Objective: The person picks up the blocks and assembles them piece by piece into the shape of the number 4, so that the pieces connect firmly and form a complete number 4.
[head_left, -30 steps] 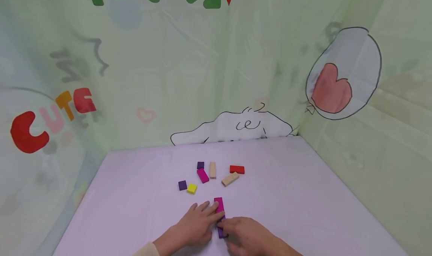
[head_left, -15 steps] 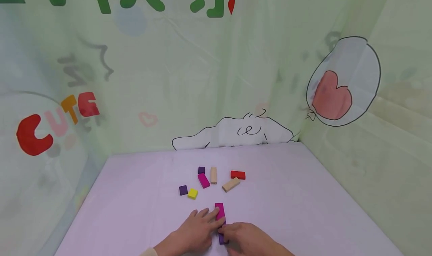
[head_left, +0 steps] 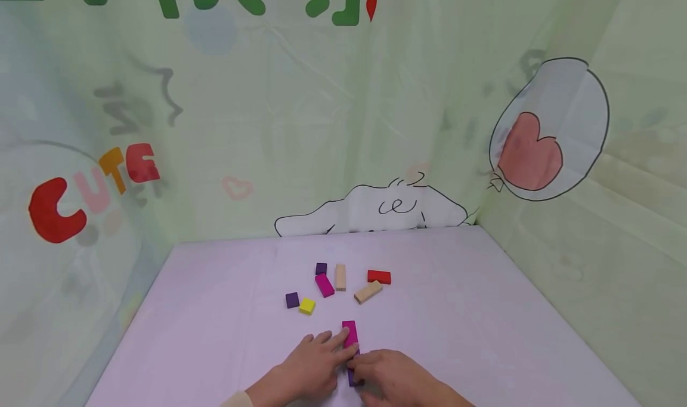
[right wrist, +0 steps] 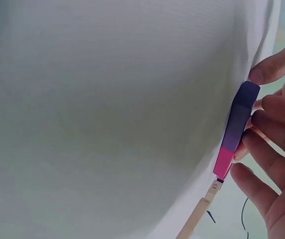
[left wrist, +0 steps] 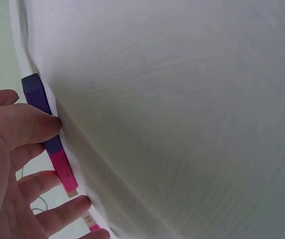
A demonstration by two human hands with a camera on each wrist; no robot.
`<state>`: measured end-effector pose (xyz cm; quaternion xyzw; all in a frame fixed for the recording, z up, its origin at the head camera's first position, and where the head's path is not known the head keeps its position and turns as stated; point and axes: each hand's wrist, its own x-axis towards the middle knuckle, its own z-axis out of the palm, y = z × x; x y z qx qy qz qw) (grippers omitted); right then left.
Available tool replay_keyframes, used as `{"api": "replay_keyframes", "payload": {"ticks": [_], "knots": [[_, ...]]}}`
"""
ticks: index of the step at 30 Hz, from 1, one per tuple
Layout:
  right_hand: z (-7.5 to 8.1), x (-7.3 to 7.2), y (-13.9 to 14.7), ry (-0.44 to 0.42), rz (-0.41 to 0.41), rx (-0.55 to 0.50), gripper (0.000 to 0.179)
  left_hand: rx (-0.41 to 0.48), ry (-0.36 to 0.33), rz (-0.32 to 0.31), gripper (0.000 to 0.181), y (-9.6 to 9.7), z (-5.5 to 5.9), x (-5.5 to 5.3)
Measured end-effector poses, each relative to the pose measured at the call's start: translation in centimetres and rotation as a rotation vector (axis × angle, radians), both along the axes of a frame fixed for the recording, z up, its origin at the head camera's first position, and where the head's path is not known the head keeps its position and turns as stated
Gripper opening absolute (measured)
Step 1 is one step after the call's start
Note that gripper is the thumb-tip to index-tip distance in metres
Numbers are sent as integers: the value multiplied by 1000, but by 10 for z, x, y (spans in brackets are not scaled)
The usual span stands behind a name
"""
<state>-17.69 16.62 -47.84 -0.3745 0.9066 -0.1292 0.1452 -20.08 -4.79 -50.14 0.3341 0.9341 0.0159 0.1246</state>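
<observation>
A magenta block (head_left: 350, 335) and a purple block (head_left: 352, 379) lie end to end in a straight row near the front of the table. My left hand (head_left: 313, 365) is on the left of the row, two fairly straight fingers touching the magenta block and reaching across near the join. In the left wrist view its thumb overlaps the purple block (left wrist: 37, 97). From the right, my right hand (head_left: 394, 374) pinches the purple block, partly covering it. The right wrist view has its thumb at the near end of the purple block (right wrist: 238, 122), with fingers along the side.
Beyond the hands lie a yellow block (head_left: 308, 306), two dark purple cubes (head_left: 292, 300), another magenta block (head_left: 324, 285), two plain wooden blocks (head_left: 340, 277) and a red block (head_left: 379, 277). A printed cloth (head_left: 322, 126) hangs behind the pale table (head_left: 214, 311).
The camera view has tilted slightly, shifting the whole scene down in the frame. Both hands stay at the magenta and purple blocks with almost no movement.
</observation>
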Motion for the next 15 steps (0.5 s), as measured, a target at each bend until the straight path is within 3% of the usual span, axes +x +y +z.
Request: {"api": "replay_keyframes", "payload": {"ticks": [9, 15], "knots": [[4, -10, 0, 32, 13, -94, 23, 16, 17, 5, 64, -2, 1, 1], [8, -26, 3, 54, -38, -80, 20, -6, 44, -3, 66, -1, 1, 2]]}}
